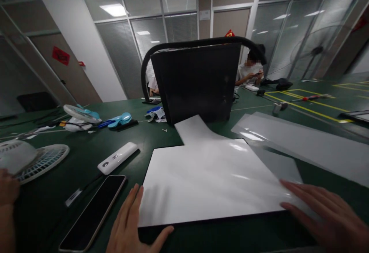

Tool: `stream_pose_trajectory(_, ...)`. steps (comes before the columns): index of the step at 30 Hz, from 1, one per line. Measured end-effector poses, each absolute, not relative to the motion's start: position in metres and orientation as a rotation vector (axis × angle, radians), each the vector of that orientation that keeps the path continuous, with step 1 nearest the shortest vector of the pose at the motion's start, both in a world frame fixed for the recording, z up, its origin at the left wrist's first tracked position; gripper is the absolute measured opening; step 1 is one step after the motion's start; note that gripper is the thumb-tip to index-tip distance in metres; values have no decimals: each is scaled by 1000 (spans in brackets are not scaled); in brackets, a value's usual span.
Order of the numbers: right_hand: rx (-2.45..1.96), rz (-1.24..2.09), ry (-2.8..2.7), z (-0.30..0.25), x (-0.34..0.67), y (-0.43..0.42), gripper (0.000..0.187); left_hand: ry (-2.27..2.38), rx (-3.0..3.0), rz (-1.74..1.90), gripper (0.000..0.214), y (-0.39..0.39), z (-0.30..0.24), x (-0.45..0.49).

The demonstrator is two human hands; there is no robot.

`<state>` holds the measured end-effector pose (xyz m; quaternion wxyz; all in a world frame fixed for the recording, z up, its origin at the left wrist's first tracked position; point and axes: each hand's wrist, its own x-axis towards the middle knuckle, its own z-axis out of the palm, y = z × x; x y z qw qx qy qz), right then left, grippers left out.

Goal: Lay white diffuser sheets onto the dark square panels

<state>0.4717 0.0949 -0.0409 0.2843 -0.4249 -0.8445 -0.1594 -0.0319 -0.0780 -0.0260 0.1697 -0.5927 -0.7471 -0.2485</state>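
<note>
A glossy white sheet [207, 180] lies flat on the green table [72, 168] right in front of me. My left hand [129, 226] rests open at its near left corner, thumb along the front edge and fingers stretched up its left side. My right hand [323, 210] lies flat and open on the sheet's right edge. A second white sheet [193, 130] sticks out from under it toward a black upright stack with a curved black handle [198, 80].
A dark phone [93, 212] and a white power bank [117, 157] lie left of the sheet. A white fan [31, 159] sits at the far left beside another person's hand [7, 191]. A long white panel [302, 145] lies to the right. A seated person [249, 70] is behind.
</note>
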Motion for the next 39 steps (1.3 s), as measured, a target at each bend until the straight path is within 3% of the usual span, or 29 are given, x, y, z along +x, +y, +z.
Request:
stream_pose_trajectory(3, -966, -403, -2362, -36, 443, 92, 58, -2152, -1610, -792, 117, -76, -20, -23)
stream_pose_trajectory(9, -933, -321, -2393, -30, 437, 93, 51, -2071, -1657, -744, 107, -74, -17, -22)
stream_pose_trajectory(14, -888, -285, -2438, -31, 438, 91, 58, -1850, -1851, -533, 72, -74, -29, -43)
stream_pose_trajectory(17, -853, -314, -2442, -32, 437, 92, 60, -1745, -1892, -487, 62, -74, -32, -49)
stream_pose_trajectory(23, -948, -384, -2402, -34, 436, 93, 56, -1729, -1856, -433, 57, -80, -32, -50)
stream_pose_trajectory(31, -1158, -247, -2264, -49, 442, 94, 42, -1836, -1711, -459, 66, -82, -39, -46)
stream_pose_trajectory(39, -1124, -330, -2384, -52, 443, 98, 54, -1941, -1706, -538, 63, -83, -34, -41)
